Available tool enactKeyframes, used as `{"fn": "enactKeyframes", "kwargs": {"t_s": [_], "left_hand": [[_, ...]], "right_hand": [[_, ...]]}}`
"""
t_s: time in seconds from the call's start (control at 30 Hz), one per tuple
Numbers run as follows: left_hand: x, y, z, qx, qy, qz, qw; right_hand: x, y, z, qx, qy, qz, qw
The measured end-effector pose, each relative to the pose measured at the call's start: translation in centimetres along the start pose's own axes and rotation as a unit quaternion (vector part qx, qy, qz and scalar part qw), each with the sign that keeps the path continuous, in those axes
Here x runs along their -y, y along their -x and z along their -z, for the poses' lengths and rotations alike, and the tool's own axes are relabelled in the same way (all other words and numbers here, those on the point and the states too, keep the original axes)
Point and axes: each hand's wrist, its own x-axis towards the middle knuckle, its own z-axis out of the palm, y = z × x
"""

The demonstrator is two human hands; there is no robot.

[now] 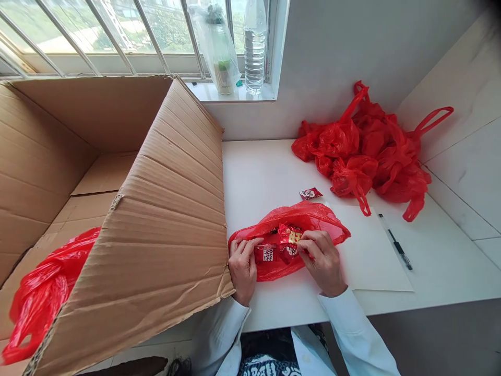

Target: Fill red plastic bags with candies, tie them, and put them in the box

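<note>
A red plastic bag (282, 214) lies on the white table with its mouth spread open. Inside it are several small red wrapped packets (289, 233), one with gold print and one showing a QR code. My left hand (243, 269) is closed on the bag's left edge, beside the cardboard box. With thumb and fingers pinched together, my right hand (323, 261) is at the right end of the gold-printed packet. A single red packet (310, 194) lies on the table just beyond the bag.
The large open cardboard box (176, 219) at the left holds another red bag (50, 287). Tied red bags (376, 146) are heaped at the back right. White paper (376, 261) and a pen (396, 243) lie at the right. A water bottle (255, 52) and a bagged jar (222, 62) stand on the windowsill.
</note>
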Motion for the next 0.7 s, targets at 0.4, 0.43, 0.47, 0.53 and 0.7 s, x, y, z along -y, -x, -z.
{"fn": "enactKeyframes", "kwargs": {"t_s": [0.4, 0.43, 0.47, 0.53, 0.7], "left_hand": [[-0.4, 0.0, -0.1, -0.043, 0.009, 0.007, 0.999], [-0.5, 0.0, 0.0, -0.049, 0.012, 0.006, 0.999], [-0.5, 0.0, 0.0, -0.055, 0.015, 0.004, 0.998], [-0.6, 0.0, 0.0, -0.067, 0.022, 0.002, 0.998], [-0.6, 0.2, -0.1, -0.09, 0.042, 0.007, 0.995]], "right_hand": [[-0.4, 0.0, -0.8, 0.106, -0.033, -0.034, 0.993], [-0.4, 0.1, -0.7, 0.118, -0.045, -0.032, 0.991], [-0.3, 0.1, -0.5, 0.13, -0.059, -0.031, 0.989], [-0.1, -0.2, -0.1, 0.141, -0.09, -0.035, 0.985], [1.5, -1.8, 0.0, 0.112, -0.168, -0.12, 0.972]]}}
